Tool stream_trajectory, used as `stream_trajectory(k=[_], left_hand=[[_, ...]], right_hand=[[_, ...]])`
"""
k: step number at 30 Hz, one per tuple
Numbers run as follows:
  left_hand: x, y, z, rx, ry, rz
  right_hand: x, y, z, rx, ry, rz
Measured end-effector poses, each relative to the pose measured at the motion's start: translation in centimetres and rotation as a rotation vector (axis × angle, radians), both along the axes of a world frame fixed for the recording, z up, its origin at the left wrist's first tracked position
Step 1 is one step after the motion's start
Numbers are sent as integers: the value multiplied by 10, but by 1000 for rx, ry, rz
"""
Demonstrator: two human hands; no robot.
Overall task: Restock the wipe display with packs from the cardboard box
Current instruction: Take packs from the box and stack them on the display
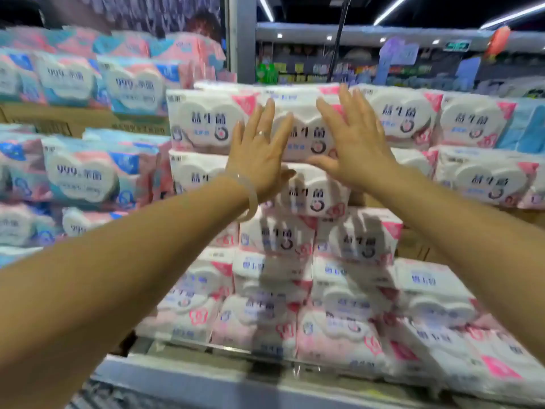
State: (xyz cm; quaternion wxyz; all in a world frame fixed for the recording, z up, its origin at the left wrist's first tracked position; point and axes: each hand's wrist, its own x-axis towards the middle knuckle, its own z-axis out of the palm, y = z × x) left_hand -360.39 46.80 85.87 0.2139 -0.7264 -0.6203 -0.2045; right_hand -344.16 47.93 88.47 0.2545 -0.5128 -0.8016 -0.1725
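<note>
A white and pink wipe pack [306, 125] sits in the top row of the stacked display. My left hand [259, 152], with a ring and a clear bangle, lies flat against the pack's left side with fingers spread. My right hand [351, 143] lies flat on its right side, thumb under its lower edge. Neither hand grips the pack. More white and pink packs [274, 240] are piled below it down to the shelf edge. The cardboard box is not in view.
Blue and pink wipe packs [82, 172] fill the shelves on the left, some standing on brown cartons [59, 119]. A grey metal shelf rim [206, 379] runs along the bottom. A grey pillar [241, 39] rises behind the display, with store aisles beyond it on the right.
</note>
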Motion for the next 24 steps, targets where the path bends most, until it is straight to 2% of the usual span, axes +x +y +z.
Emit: stream_trajectory(k=[5, 12, 17, 21, 24], left_hand=[[-12, -47, -71, -13, -67, -97], [-26, -136, -233, -226, -125, -78], [-9, -208, -336, -733, -250, 76], [16, -253, -409, -952, -366, 184], [37, -273, -449, -1129, -552, 258]], right_hand=[[-22, -38, -64, -22, -60, 189], [-29, -108, -215, -413, -41, 311], [-14, -161, -332, -849, -62, 292], [6, -191, -402, -1096, -119, 243], [19, -212, -438, -1246, -45, 186]])
